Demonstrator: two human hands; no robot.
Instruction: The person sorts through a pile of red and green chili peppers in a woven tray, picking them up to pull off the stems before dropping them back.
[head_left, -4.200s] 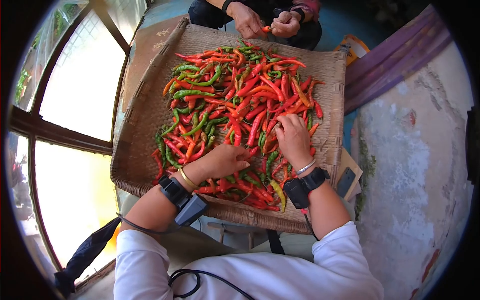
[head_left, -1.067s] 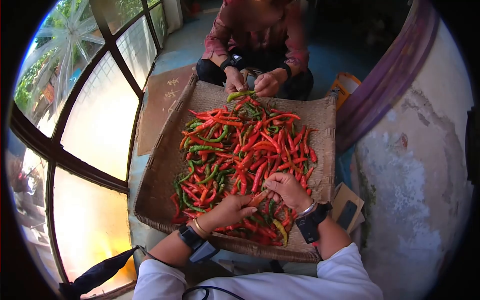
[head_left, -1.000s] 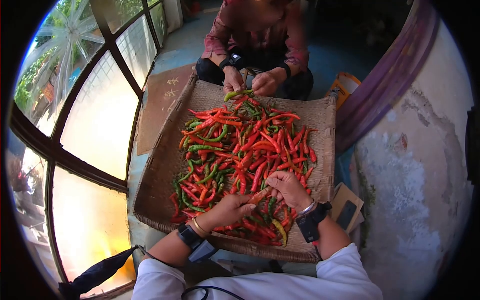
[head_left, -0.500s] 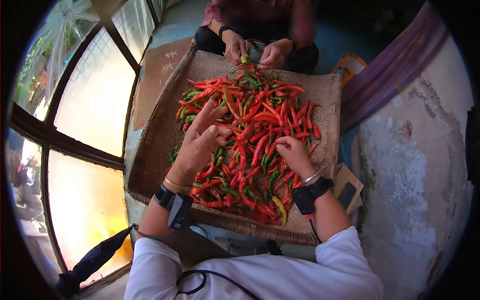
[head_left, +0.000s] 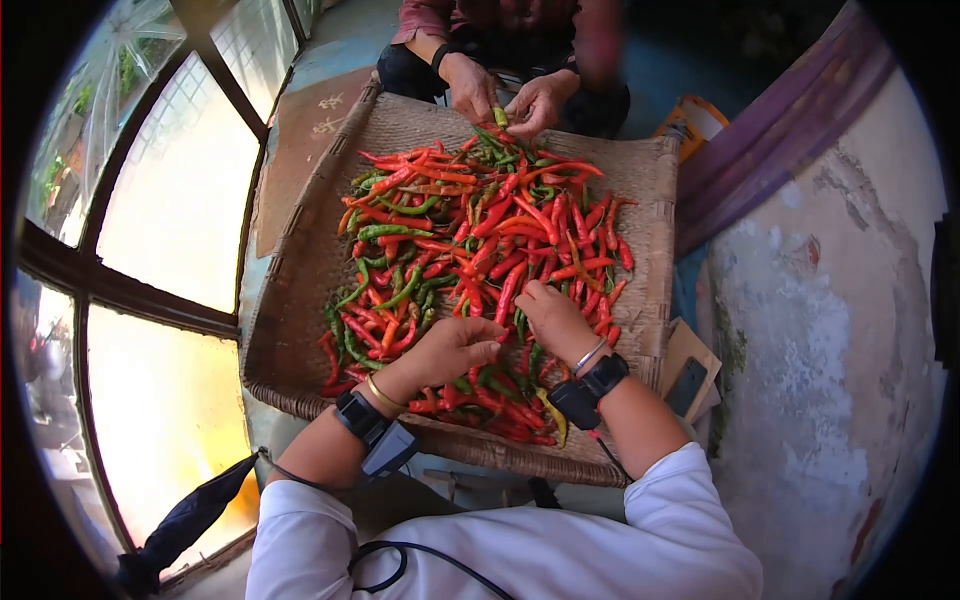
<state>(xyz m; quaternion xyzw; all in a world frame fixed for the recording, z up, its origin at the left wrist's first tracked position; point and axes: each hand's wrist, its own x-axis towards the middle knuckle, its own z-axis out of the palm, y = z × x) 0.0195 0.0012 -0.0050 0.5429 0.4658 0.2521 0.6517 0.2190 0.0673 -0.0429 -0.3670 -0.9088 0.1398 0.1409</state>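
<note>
Red, green and orange chili peppers (head_left: 480, 215) lie heaped in a shallow woven basket (head_left: 640, 200). My left hand (head_left: 455, 352) is over the lower middle of the heap, its fingers bent together and pointing right; what lies between their tips is too small to make out. Just right of it, my right hand (head_left: 557, 322) is closed in a pinch against the peppers, and its fingertips are partly hidden. A yellow-green pepper (head_left: 553, 415) rests near the basket's front edge, below my right hand.
Across the basket, another person's two hands (head_left: 505, 100) hold a yellow-green pepper at the far rim. A phone (head_left: 687, 383) lies on cardboard to the right. Windows (head_left: 165, 190) stand at the left, a worn wall (head_left: 800, 350) at the right. A purple cloth (head_left: 790, 130) hangs at the upper right.
My left hand has moved down and right, from the heap's upper left to beside my right hand. My right hand has shifted slightly left. The co-worker's hands have come closer together.
</note>
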